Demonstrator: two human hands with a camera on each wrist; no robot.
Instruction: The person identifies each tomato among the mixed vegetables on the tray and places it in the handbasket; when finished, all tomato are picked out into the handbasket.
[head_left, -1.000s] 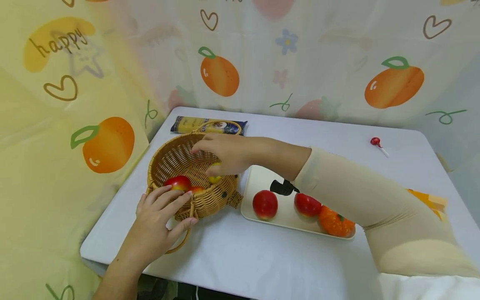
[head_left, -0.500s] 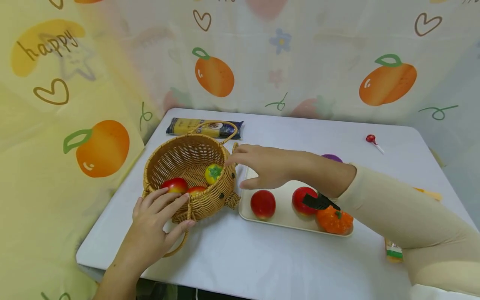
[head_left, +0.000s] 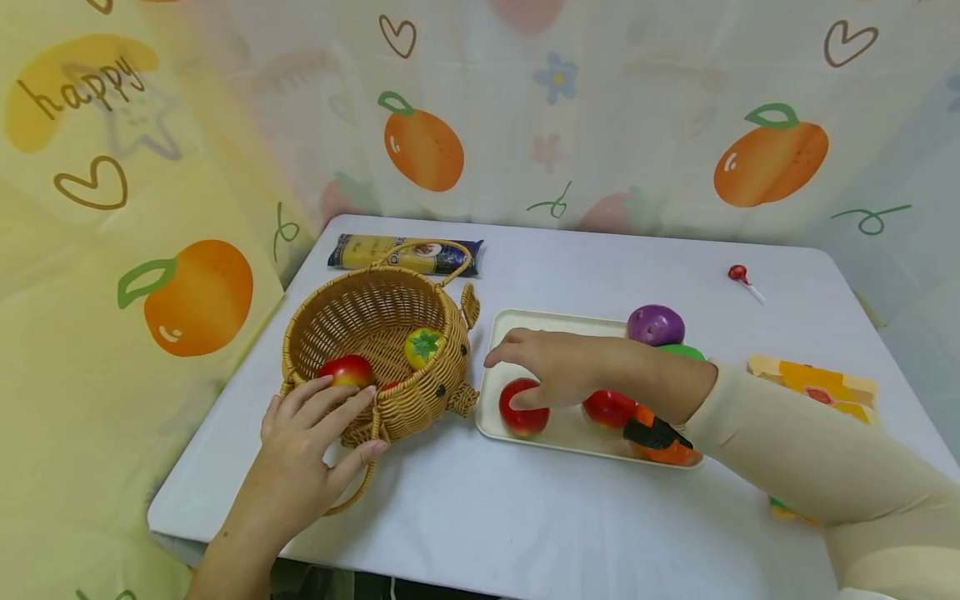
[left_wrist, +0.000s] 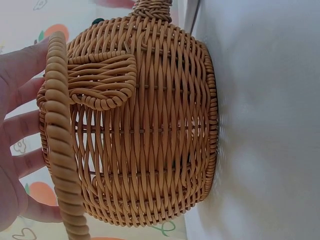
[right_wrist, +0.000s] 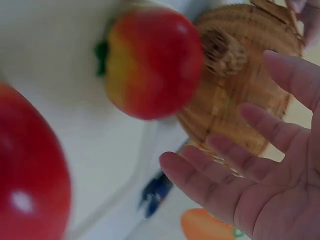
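A round wicker basket (head_left: pixel 412 408) with animal features stands at the left of the table. Inside lie a red-yellow fruit (head_left: pixel 343 367), a yellow one with a green leafy top (head_left: pixel 422 348) and another reddish one at the near wall. My left hand (head_left: pixel 315 442) rests with spread fingers at the near rim, beside the basket handle (left_wrist: pixel 62 135). Over the cream tray (head_left: pixel 491 417) hovers my right hand (head_left: pixel 562 367), fingers extended and palm holding nothing. Below its thumb sits a red apple-like fruit (head_left: pixel 528 421); a second red fruit (head_left: pixel 606 408) lies farther right.
An orange pumpkin (head_left: pixel 675 455), a purple vegetable (head_left: pixel 655 325) and something green (head_left: pixel 684 352) share the tray. Behind the basket lies a blue-yellow package (head_left: pixel 356 250). A red lollipop (head_left: pixel 738 272) is at the back right, and an orange-yellow packet (head_left: pixel 817 387) lies right of the tray.
My right hand has left the space above the basket and moved right, over the tray's left part. The left hand stays at the basket rim. The yellow fruit now shows fully inside.
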